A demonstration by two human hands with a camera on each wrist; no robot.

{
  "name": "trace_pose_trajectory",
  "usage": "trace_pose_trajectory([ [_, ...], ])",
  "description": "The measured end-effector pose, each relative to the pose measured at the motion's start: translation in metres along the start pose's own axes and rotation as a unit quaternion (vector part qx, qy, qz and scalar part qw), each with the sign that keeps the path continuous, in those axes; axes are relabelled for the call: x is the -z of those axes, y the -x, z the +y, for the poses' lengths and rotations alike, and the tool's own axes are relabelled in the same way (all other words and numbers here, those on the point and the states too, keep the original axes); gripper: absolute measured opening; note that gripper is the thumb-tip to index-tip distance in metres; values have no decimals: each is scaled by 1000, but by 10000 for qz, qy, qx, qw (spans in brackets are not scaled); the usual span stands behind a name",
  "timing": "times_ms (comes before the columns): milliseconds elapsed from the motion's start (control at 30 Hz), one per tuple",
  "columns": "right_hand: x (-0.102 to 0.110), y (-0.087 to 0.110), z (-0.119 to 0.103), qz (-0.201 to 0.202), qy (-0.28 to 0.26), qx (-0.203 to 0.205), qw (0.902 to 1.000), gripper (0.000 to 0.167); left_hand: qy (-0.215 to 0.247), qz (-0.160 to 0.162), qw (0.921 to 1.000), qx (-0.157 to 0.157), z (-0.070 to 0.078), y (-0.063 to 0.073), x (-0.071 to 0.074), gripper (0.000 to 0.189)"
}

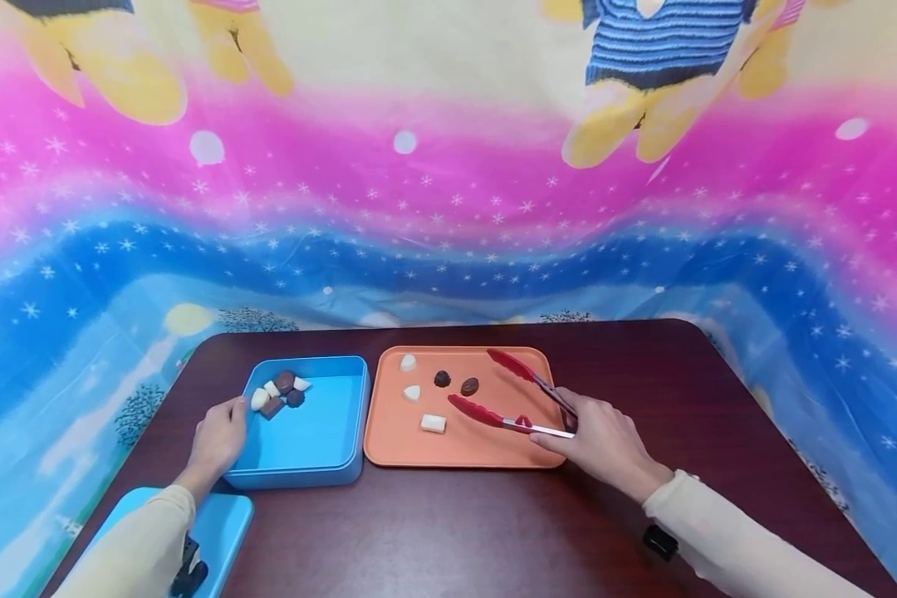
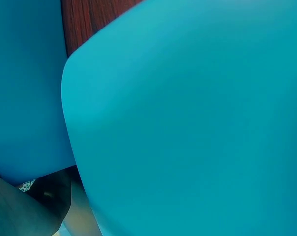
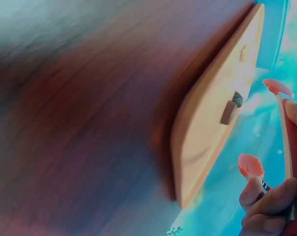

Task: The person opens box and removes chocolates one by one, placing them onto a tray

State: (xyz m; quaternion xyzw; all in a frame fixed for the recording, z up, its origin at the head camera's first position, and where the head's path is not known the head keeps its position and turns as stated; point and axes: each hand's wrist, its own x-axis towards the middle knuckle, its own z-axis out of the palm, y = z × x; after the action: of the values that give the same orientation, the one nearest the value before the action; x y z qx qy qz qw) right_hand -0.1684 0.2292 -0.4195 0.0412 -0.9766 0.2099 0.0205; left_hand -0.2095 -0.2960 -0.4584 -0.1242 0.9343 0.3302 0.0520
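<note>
My right hand point(image 1: 605, 436) holds tongs point(image 1: 516, 422) with red tips over the right half of the orange tray point(image 1: 493, 453). The tips stand apart, with nothing gripped between them. Nearest them lie a brown oval chocolate point(image 1: 469, 386) and a dark round chocolate point(image 1: 443, 379). A white rectangular piece point(image 1: 433, 423) and two white chocolates point(image 1: 412, 392) are also on the tray. My left hand point(image 1: 220, 436) grips the left wall of the blue box point(image 1: 321, 440); some fingers are hidden. Several brown and white chocolates point(image 1: 286, 382) are clustered at the box's back left.
A blue lid point(image 1: 224, 531) lies at the front left, partly under my left forearm. The box stands close beside the tray's left edge. Behind the dark wooden table point(image 1: 433, 531) hangs a patterned cloth point(image 1: 448, 208).
</note>
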Motion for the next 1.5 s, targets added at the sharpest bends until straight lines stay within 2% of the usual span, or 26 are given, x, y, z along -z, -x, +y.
trace_pose_trajectory([
  [300, -5, -1, -23, -46, -322, 56, 9995, 89, -8, 32, 10000, 5, -3, 1, 0, 69],
  [567, -11, -7, -42, 25, -543, 245, 9982, 84, 69, 251, 9996, -139, 1, 0, 1, 67],
  [867, -18, -6, -63, -86, -793, 391, 9960, 81, 49, 117, 9999, -81, -1, -2, 0, 70],
  [1200, -29, -8, -97, 34, -762, 913, 9929, 64, 75, 124, 9998, -119, -3, -2, -1, 70],
  [1500, -40, -11, -123, -59, -464, 1194, 9917, 79, 87, 74, 9999, -79, -1, -2, 0, 70],
])
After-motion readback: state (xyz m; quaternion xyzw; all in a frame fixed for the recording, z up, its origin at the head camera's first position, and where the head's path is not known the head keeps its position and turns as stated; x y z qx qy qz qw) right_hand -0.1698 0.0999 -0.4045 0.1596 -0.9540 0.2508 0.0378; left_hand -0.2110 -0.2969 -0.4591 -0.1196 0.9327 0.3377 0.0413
